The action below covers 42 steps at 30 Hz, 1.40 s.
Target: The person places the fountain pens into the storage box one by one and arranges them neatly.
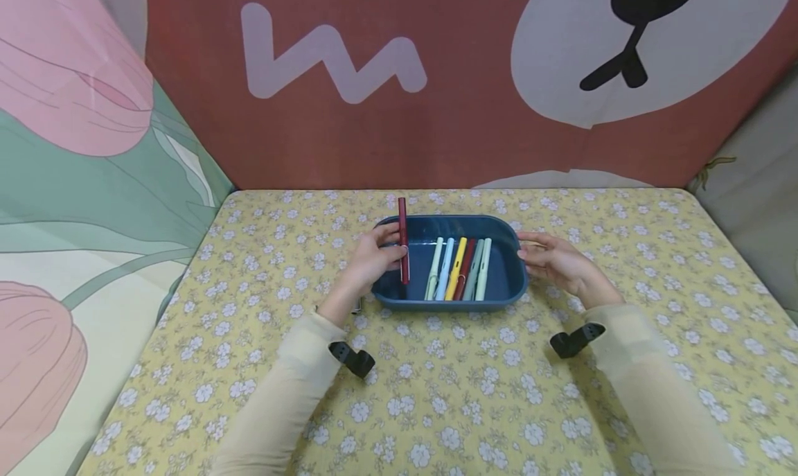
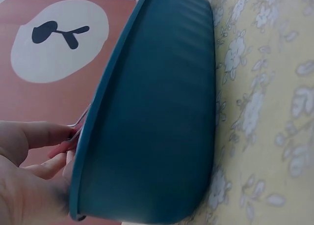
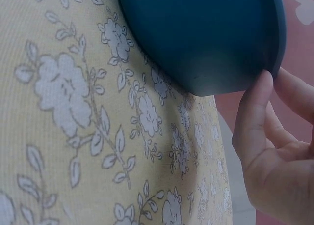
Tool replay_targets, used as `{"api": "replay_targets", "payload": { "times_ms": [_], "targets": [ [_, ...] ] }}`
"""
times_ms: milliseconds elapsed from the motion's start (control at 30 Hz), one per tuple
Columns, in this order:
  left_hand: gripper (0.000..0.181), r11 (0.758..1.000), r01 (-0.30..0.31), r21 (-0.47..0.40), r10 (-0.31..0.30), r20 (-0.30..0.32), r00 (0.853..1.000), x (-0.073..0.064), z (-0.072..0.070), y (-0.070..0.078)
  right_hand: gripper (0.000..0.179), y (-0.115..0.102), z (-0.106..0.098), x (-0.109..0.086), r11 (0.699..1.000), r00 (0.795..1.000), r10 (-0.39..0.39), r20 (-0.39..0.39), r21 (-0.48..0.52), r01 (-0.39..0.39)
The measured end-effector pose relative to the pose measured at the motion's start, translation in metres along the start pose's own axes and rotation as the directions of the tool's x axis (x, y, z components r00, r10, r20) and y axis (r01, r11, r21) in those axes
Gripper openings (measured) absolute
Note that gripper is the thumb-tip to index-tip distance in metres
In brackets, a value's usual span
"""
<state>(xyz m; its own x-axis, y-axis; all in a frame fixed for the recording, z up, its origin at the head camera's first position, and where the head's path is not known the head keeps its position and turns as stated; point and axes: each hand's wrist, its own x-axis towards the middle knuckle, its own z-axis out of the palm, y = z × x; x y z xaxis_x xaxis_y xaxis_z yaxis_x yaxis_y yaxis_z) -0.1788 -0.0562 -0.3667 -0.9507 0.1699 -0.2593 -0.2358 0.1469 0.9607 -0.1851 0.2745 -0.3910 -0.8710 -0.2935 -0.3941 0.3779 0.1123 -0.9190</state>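
A dark red pen (image 1: 403, 240) is pinched by the left hand (image 1: 373, 258) at the blue tray's (image 1: 508, 282) left end, beside five pens (image 1: 458, 268) inside; its right rim is touched by the relaxed right hand (image 1: 555, 261).

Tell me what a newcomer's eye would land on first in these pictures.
First, the blue tray at the middle of the flowered yellow tablecloth, with a row of coloured pens lying inside. Next, the dark red pen that the left hand holds upright at the tray's left end, while the right hand touches its right rim.
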Motion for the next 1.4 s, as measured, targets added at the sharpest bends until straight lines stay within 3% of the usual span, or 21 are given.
{"api": "replay_targets", "payload": {
  "times_ms": [367, 733, 1400],
  "targets": [
    [0.052, 0.995, 0.037, 0.088, -0.041, 0.046, 0.998, 0.007, 0.016, -0.008, 0.070, -0.001, 0.001, -0.001, 1.000, 1.000, 0.006, 0.003, 0.026, -0.006],
    [0.058, 0.973, 0.139, 0.183, -0.161, 0.112, 0.981, 0.011, 0.026, -0.011, 0.066, -0.001, 0.001, -0.002, 0.999, 1.000, 0.005, 0.009, 0.037, -0.005],
    [0.053, 0.936, 0.200, 0.290, -0.229, 0.070, 0.971, 0.018, 0.033, -0.015, 0.069, -0.001, 0.001, -0.002, 0.999, 1.000, 0.013, 0.007, 0.052, -0.014]
  ]
}}
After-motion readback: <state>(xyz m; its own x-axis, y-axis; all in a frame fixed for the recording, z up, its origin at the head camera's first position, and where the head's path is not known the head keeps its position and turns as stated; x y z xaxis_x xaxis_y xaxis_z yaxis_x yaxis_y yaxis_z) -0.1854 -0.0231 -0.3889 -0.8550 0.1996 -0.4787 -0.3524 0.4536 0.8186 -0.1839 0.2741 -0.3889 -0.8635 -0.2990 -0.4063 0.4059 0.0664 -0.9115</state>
